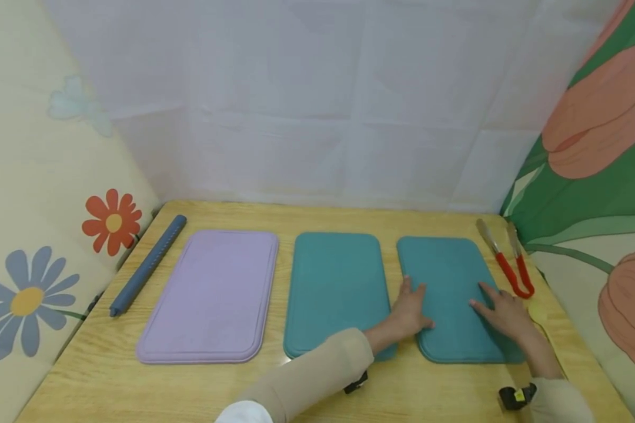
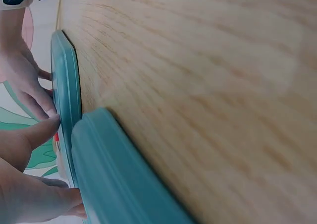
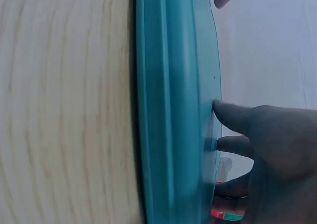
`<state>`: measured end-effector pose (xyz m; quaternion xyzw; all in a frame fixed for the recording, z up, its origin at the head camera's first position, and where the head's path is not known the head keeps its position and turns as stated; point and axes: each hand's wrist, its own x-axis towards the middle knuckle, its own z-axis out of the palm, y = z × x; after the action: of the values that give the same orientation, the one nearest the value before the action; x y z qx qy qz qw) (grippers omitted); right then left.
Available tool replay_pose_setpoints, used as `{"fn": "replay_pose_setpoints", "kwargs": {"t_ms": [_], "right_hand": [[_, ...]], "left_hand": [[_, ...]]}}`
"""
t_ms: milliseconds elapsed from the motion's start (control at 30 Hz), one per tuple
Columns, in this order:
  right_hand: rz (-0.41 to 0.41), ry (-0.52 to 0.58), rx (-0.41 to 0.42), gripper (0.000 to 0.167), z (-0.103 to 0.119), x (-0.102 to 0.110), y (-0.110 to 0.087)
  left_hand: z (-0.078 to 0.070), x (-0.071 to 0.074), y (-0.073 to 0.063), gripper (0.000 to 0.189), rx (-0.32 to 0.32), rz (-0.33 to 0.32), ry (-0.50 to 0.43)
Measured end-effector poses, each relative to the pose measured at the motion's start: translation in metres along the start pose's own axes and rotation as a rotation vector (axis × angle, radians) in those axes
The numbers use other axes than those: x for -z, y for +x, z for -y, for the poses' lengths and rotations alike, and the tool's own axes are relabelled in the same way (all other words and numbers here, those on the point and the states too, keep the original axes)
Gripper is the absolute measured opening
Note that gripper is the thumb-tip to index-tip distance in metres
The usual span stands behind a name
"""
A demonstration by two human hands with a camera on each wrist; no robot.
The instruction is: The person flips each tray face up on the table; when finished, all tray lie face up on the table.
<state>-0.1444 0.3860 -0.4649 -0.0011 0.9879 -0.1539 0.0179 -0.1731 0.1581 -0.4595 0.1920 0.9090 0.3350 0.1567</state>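
Three flat rounded boards lie in a row on the wooden table. My left hand (image 1: pixel 410 310) is spread over the left edge of the right-hand teal board (image 1: pixel 447 276), beside the middle teal board (image 1: pixel 336 282). On the right side of the same right-hand board, my right hand (image 1: pixel 508 317) rests with its fingers spread. In the right wrist view, the fingertips of the right hand (image 3: pixel 277 144) touch the board's top (image 3: pixel 205 85). The left wrist view shows the left hand (image 2: pixel 29 179) low at the boards' edges. The lilac board (image 1: pixel 211 294) lies untouched at left.
Red-handled tongs (image 1: pixel 512 273) lie at the right edge, spread apart. A yellow spoon-like utensil (image 1: pixel 537 311) is partly hidden by the right arm. At the far left lies a blue-grey rod (image 1: pixel 148 267). White cloth (image 1: pixel 317 117) hangs behind, with flower-printed fabric on both sides.
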Motion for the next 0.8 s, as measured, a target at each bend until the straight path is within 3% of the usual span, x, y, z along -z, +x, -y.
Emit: {"fn": "replay_pose_setpoints", "kwargs": {"t_ms": [133,367,800], "right_hand": [[0.0,-0.005,-0.032,0.06,0.003,0.003,0.005],[0.04,0.084,-0.192,0.063,0.021,0.007,0.016],[0.018,0.225,-0.239,0.054,0.011,0.018,0.017]], "left_hand": [[0.003,0.002,0.002,0.077,-0.054,0.014,0.045],[0.009,0.006,0.003,0.072,-0.133,0.028,0.217],[0.007,0.0,0.0,0.073,-0.126,0.042,0.154]]}}
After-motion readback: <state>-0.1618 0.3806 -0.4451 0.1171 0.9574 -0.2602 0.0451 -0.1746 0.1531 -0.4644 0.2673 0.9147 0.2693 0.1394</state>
